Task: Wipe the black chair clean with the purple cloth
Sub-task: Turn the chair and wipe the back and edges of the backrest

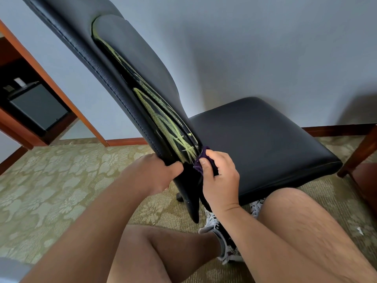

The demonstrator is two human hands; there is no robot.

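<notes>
The black chair [259, 137] fills the middle of the view, its tall backrest leaning up to the left and its padded seat to the right. Yellow-green streaks run down the backrest's inner side. My left hand [155, 174] grips the lower edge of the backrest. My right hand [219, 176] holds the bunched purple cloth [201, 160] against the crease where the backrest meets the seat, at the bottom of the streaks. Most of the cloth is hidden by my fingers.
Patterned carpet [51, 190] covers the floor. A wooden cabinet frame with a small dark fridge [36, 107] stands at the left. A wooden furniture leg [359, 154] is at the right edge. My bare knees and a sneaker [224, 242] lie below the chair.
</notes>
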